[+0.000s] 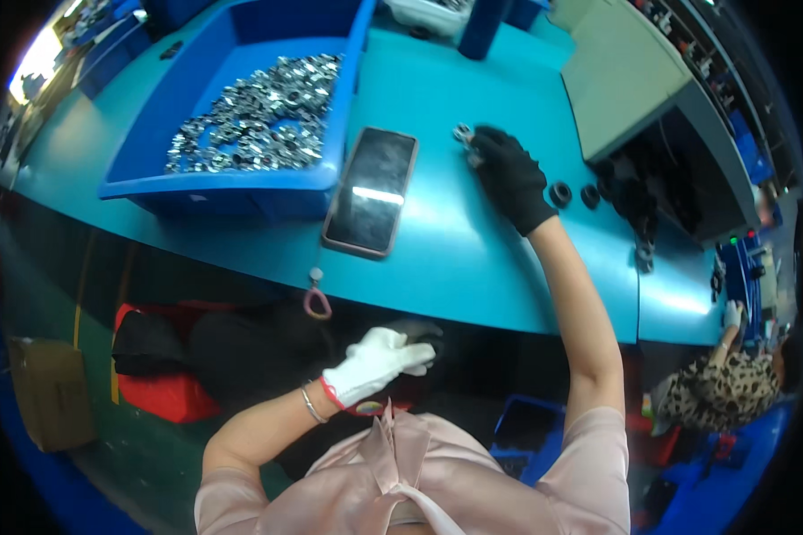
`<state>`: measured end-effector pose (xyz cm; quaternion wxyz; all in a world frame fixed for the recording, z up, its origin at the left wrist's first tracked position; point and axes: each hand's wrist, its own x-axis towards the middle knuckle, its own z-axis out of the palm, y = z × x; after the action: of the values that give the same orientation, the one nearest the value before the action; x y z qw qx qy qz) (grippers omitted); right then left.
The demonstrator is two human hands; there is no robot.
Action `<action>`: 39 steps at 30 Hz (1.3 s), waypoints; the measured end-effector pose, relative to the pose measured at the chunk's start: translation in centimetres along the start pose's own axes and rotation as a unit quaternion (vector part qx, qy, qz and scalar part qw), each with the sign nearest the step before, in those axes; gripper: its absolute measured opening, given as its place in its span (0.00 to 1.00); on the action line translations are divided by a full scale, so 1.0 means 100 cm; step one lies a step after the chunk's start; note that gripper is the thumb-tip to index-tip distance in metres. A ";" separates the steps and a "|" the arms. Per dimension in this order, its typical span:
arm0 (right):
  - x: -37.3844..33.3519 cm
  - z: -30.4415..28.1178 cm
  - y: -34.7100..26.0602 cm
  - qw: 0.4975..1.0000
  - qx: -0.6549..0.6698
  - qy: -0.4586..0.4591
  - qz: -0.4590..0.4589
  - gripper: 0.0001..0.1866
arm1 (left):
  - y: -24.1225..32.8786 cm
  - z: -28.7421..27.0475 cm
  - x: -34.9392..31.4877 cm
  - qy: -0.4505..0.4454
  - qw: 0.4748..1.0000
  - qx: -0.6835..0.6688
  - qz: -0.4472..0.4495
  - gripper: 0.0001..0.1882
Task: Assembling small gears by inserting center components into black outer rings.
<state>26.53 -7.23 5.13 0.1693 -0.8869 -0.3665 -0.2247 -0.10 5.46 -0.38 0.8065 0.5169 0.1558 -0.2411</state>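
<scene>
My right hand (pixel 510 178), in a black glove, reaches over the turquoise table. Its fingers close on a small shiny metal part (pixel 463 134) with a ring-like end; the rest of the part is hidden by the glove. My left hand (pixel 376 364), in a white glove with a red cuff, is closed below the table's front edge, near my body. A dark, blurred thing (pixel 426 333) shows at its fingertips, too unclear to name. Between the right hand and a blue bin, a phone (pixel 374 192) lies on the table with its dark screen up.
The blue bin (pixel 241 183) holds a heap of small shiny metal parts (pixel 263 111). Black rings (pixel 559 194) lie beside a beige machine housing (pixel 660 111) on the right. A pink loop (pixel 317 303) hangs at the front edge. Another person (pixel 727 388) works at far right.
</scene>
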 end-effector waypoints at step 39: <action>-0.222 -0.078 -0.102 0.922 0.365 -0.044 0.126 0.21 | -0.004 0.015 0.001 -0.084 0.987 -0.132 -0.031 0.26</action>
<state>2.95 -16.70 1.46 0.4915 -0.8117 -0.3153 -0.0130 -0.24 3.96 -0.07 0.8701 0.3789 0.1336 -0.2856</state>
